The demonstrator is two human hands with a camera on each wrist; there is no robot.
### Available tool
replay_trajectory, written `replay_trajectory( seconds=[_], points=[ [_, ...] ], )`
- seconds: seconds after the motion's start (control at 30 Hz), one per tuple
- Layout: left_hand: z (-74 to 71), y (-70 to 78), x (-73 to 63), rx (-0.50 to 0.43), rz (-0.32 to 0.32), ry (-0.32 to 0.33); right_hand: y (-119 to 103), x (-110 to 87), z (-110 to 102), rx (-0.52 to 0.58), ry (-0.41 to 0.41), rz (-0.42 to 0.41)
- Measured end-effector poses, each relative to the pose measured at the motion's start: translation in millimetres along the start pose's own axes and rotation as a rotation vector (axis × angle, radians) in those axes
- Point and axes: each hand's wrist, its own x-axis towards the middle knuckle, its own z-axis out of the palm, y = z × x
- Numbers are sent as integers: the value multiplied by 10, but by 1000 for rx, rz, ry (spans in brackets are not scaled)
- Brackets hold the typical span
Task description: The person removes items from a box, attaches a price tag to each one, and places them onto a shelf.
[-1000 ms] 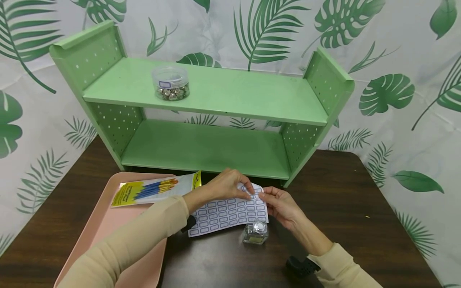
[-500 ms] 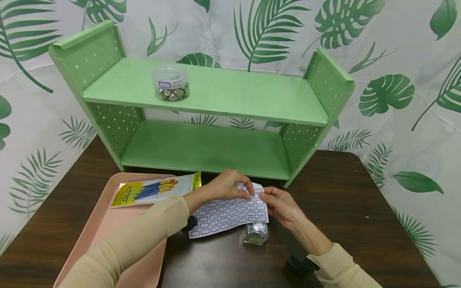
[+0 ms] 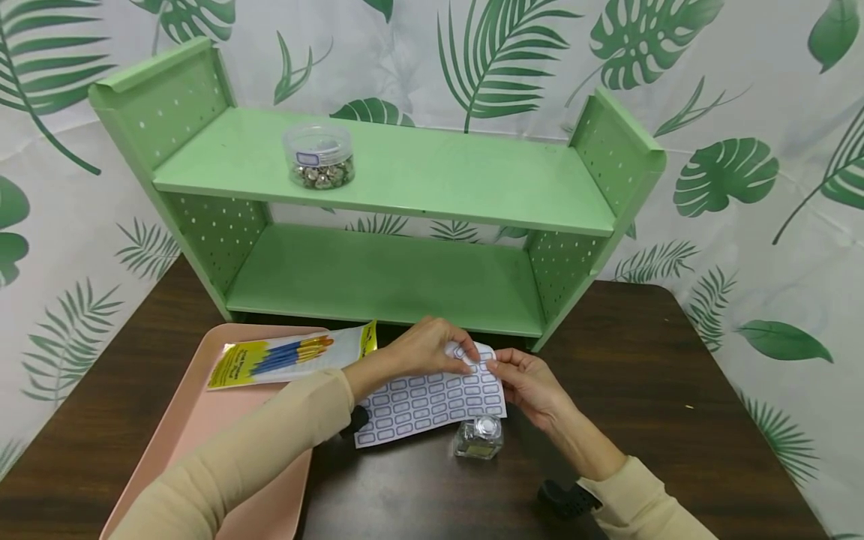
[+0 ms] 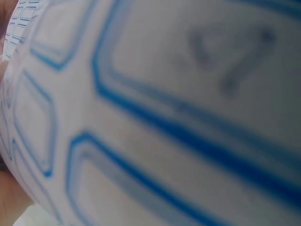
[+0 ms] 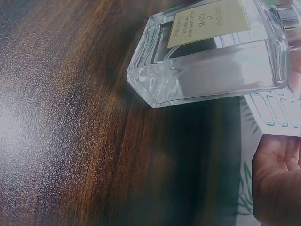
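Observation:
A white sheet of blue-bordered sticker labels (image 3: 428, 401) is held up over the table between both hands. My left hand (image 3: 427, 347) reaches over its upper part and pinches it near the top edge with thumb and forefinger. At the upper right corner, my right hand (image 3: 529, 384) pinches the sheet between thumb and fingers. Blurred labels (image 4: 35, 120) fill the left wrist view, one with dark marks. Just below the sheet stands a clear glass perfume bottle (image 3: 477, 439) with a silvery cap. Its gold label (image 5: 209, 22) shows in the right wrist view.
A green two-tier shelf (image 3: 405, 169) stands at the back, bearing a clear round jar (image 3: 319, 156) of small metal pieces. At left, a pink tray (image 3: 209, 431) holds a packet of blue-handled paintbrushes (image 3: 293, 354). Dark wooden table (image 3: 648, 405) extends to the right.
The right side of the label sheet has shifted very slightly to the right along with my right hand. Both hands keep their pinch; the bottle has not moved.

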Motion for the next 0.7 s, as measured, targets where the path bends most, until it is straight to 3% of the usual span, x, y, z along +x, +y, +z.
replay_trajectory(
  seconds=[0.23, 0.5, 0.7],
  points=[
    [1, -20, 11, 1, 20, -15, 16, 15, -5, -1, 3, 7],
    [-51, -57, -6, -112, -4, -93, 3, 6, -7, -18, -4, -3],
    [-62, -66, -6, -120, 9, -113, -6, -8, -3, -35, -6, -15]
  ],
)
